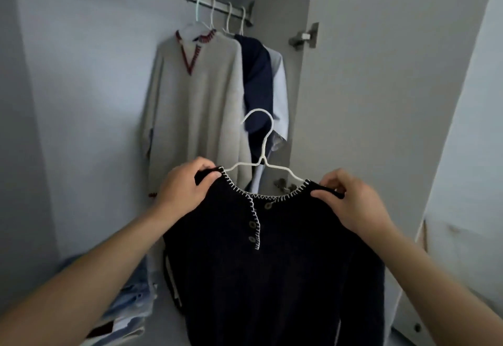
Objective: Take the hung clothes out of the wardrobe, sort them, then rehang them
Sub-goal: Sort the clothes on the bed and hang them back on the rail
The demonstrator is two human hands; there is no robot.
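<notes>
No text, label, brand or number can be read anywhere.

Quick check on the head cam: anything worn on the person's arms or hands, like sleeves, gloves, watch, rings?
Nothing worn that shows. Both forearms are bare from the frame's lower edge up to the wrists, with no sleeve cuffs in view. The left hand and right hand have no gloves, and no watch, bracelet or ring is visible. No markings either.
</notes>
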